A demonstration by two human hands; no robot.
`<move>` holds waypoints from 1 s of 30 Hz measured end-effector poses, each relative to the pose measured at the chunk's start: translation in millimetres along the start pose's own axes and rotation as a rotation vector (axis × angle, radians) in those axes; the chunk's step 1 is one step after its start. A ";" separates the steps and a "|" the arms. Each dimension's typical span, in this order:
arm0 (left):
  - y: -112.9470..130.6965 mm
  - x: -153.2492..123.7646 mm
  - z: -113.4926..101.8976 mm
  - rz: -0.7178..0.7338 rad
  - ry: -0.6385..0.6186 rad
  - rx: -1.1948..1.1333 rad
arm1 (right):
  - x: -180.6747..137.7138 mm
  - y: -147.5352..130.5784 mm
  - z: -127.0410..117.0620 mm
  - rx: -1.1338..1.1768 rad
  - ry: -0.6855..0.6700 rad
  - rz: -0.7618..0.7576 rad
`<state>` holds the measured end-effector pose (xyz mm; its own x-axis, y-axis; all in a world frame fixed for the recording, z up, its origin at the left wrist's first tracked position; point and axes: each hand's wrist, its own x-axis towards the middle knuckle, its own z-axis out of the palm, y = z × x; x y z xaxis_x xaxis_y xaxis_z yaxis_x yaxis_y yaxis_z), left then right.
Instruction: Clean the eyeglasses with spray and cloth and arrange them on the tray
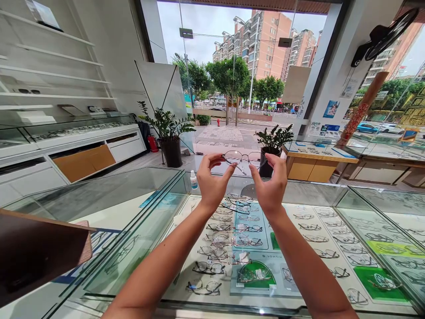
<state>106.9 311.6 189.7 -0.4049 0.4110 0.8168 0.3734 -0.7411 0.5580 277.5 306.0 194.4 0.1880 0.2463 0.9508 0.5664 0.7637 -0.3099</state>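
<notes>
A pair of thin-framed eyeglasses [245, 156] is held up above the display case, in front of the doorway. My left hand [213, 179] pinches its left side between thumb and fingers. On the other side, my right hand [271, 179] grips the right edge the same way. Below my hands stands a glass display case [195, 208] with rows of eyeglasses inside. A few dark eyeglasses [236, 204] lie near its far end, between my forearms. A small white bottle [194, 180] stands just left of my left hand.
Another glass case [392, 199] adjoins on the right. A dark brown board [36, 252] juts in at the lower left. Two potted plants [171, 148] flank the glass doorway. A red fire extinguisher [152, 143] stands by the left wall cabinets [89, 161].
</notes>
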 end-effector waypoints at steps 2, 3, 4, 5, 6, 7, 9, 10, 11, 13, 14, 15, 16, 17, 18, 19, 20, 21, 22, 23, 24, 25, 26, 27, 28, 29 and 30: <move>0.5 -0.1 0.1 0.010 -0.005 0.000 | -1.0 1.5 1.2 0.007 0.008 -0.001; 1.2 -0.4 0.0 0.018 -0.012 0.004 | -1.0 2.3 1.4 0.011 0.011 0.002; 2.0 -0.7 -0.2 0.026 -0.022 0.010 | -0.8 3.0 1.4 0.017 0.017 0.005; 2.9 -1.1 -0.3 0.034 -0.034 0.018 | -0.5 3.6 1.3 0.021 0.022 0.007; 3.7 -1.5 -0.5 0.041 -0.046 0.026 | -0.2 4.1 1.3 0.024 0.028 0.006; 4.3 -1.9 -0.5 0.046 -0.055 0.035 | 0.0 4.3 1.4 0.026 0.031 0.001; 4.5 -2.6 -0.5 0.043 -0.057 0.045 | 0.1 4.2 2.1 0.029 0.038 -0.024; 4.2 -2.8 -0.4 0.039 -0.049 0.045 | 0.0 4.0 2.6 0.028 0.044 -0.043; 3.7 -3.0 -0.3 0.037 -0.038 0.044 | -0.3 3.7 3.1 0.027 0.052 -0.065; 2.4 -3.1 -0.2 0.061 -0.015 0.044 | -1.2 2.7 3.9 0.017 0.073 -0.105; 1.8 -3.0 -0.3 0.091 -0.002 0.048 | -1.8 2.1 4.1 0.009 0.082 -0.115; 1.2 -2.9 -0.5 0.131 0.012 0.052 | -2.3 1.4 4.0 -0.001 0.086 -0.117; 0.6 -2.8 -0.9 0.177 0.028 0.056 | -2.8 0.7 3.8 -0.009 0.085 -0.109; 0.0 -2.6 -1.3 0.226 0.045 0.058 | -3.2 -0.1 3.4 -0.014 0.079 -0.091; -0.5 -2.2 -1.8 0.270 0.063 0.060 | -3.5 -0.9 2.9 -0.013 0.069 -0.066; -1.0 -1.7 -2.4 0.305 0.077 0.063 | -3.7 -1.6 2.3 -0.007 0.057 -0.038; -1.4 -1.0 -2.9 0.330 0.088 0.068 | -3.7 -2.2 1.9 0.006 0.044 -0.008; -1.6 -0.2 -3.4 0.345 0.095 0.072 | -3.6 -2.6 1.5 0.023 0.031 0.019; -1.7 0.8 -3.8 0.356 0.099 0.073 | -3.4 -3.0 1.4 0.043 0.019 0.043; -1.6 1.9 -4.1 0.369 0.099 0.066 | -3.1 -3.4 1.3 0.064 0.010 0.064; -1.2 3.0 -4.2 0.385 0.096 0.049 | -2.9 -3.7 1.4 0.084 0.003 0.081; -0.7 4.0 -4.2 0.402 0.092 0.023 | -2.6 -4.1 1.5 0.101 -0.001 0.095; -0.1 4.9 -4.2 0.418 0.087 -0.008 | -2.4 -4.7 1.6 0.114 -0.002 0.105; 0.6 5.5 -4.0 0.428 0.081 -0.039 | -2.3 -5.3 1.7 0.123 -0.003 0.114; 1.2 5.9 -3.8 0.429 0.077 -0.064 | -2.2 -6.2 1.7 0.128 -0.004 0.122; 1.6 6.1 -3.7 0.423 0.075 -0.082 | -2.2 -7.1 1.6 0.131 -0.007 0.131; 1.8 6.0 -3.6 0.414 0.075 -0.093 | -2.3 -8.0 1.5 0.137 -0.010 0.140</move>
<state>102.1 310.8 195.2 -0.2979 0.0317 0.9541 0.4417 -0.8815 0.1672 271.4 300.2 194.7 0.2487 0.3614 0.8986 0.4205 0.7955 -0.4363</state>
